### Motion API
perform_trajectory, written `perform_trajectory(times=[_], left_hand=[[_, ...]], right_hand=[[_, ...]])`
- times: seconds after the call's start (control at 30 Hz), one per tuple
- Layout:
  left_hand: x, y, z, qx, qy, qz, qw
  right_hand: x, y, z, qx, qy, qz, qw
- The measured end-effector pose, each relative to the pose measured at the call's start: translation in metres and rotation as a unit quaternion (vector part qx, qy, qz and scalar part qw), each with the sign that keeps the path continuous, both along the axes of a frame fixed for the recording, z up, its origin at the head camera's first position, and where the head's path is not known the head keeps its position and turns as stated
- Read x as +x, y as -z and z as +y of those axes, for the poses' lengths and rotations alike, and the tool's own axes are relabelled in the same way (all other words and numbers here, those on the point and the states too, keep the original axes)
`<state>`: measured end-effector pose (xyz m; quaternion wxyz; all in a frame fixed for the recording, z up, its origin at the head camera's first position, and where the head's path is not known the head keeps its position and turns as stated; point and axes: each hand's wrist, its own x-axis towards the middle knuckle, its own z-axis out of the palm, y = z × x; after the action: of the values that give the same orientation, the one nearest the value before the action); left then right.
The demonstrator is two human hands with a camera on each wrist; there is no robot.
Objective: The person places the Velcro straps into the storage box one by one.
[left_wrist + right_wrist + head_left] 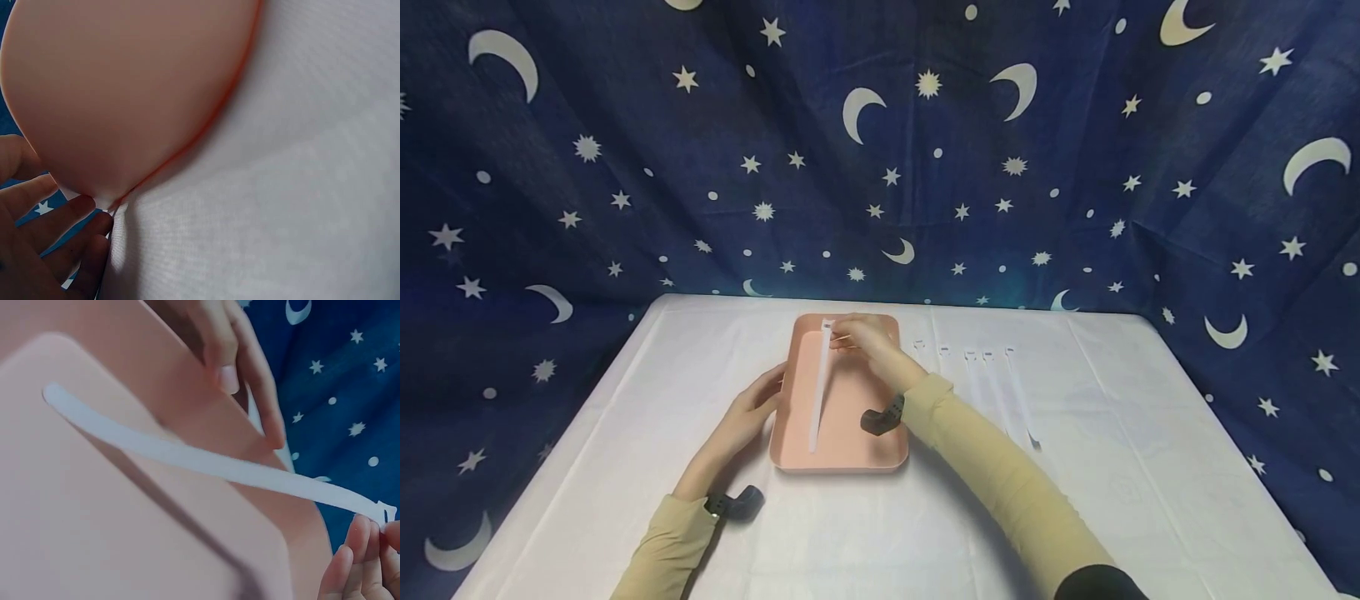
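My right hand [867, 335] pinches the slotted head of a white cable tie [821, 387] over the pink tray [861, 442]. In the right wrist view the tie [187, 464] bows from those fingertips down across the tray, its rounded end at or very near the floor. My left hand [748, 417] rests against the tray's left side. Seen from the left wrist, several fingertips of this hand [53, 234] touch the tray's outer wall [125, 87]. Its thumb and a finger also show beside the rim in the right wrist view.
To the right of the tray, several more white ties [1022, 400] lie roughly side by side on the white tablecloth [1120, 467]. One has a dark end. A dark blue curtain [820, 225] with moons and stars hangs behind the table.
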<state>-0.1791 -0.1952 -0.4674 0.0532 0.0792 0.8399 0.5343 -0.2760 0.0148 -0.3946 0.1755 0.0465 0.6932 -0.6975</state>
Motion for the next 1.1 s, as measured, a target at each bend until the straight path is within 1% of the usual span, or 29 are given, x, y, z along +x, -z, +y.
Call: perform_trajectory(times=[0.1, 0.17, 0.23, 0.4, 0.47, 0.5, 0.63, 0.73, 0.97, 1.1], left_hand=[[-0.001, 0.001, -0.001, -0.001, 0.001, 0.001, 1.0000], [0.000, -0.001, 0.000, -0.001, 0.002, 0.001, 1.0000], [0.002, -0.007, 0.003, -0.003, 0.004, -0.005, 1.0000], [0.011, -0.029, 0.010, -0.008, 0.005, -0.018, 0.9998], [0.014, -0.034, 0.011, -0.007, 0.006, -0.016, 0.9998], [0.014, -0.035, 0.011, -0.007, 0.007, -0.014, 0.9999], [0.006, -0.014, 0.004, -0.001, 0.006, 0.002, 1.0000], [-0.002, 0.002, -0.001, 0.000, 0.005, 0.006, 1.0000], [-0.001, 0.001, 0.000, 0.004, 0.004, 0.007, 1.0000], [-0.001, 0.001, 0.000, -0.002, 0.005, 0.009, 0.9999]], right_hand=[[-0.002, 0.007, -0.005, -0.004, 0.002, -0.004, 1.0000], [-0.004, 0.011, -0.008, -0.004, 0.006, -0.005, 1.0000], [-0.005, 0.015, -0.011, -0.004, 0.008, -0.004, 0.9999], [-0.006, 0.023, -0.019, 0.006, 0.006, 0.002, 1.0000], [-0.006, 0.026, -0.022, 0.012, 0.005, 0.005, 0.9999], [-0.006, 0.027, -0.024, 0.013, 0.005, 0.003, 0.9999], [-0.004, 0.032, -0.030, 0.019, 0.000, 0.003, 0.9998], [-0.003, 0.034, -0.034, 0.020, -0.001, 0.006, 0.9998], [0.000, 0.038, -0.042, 0.039, 0.009, 0.022, 0.9989], [0.001, 0.040, -0.045, 0.055, 0.010, 0.035, 0.9979]])
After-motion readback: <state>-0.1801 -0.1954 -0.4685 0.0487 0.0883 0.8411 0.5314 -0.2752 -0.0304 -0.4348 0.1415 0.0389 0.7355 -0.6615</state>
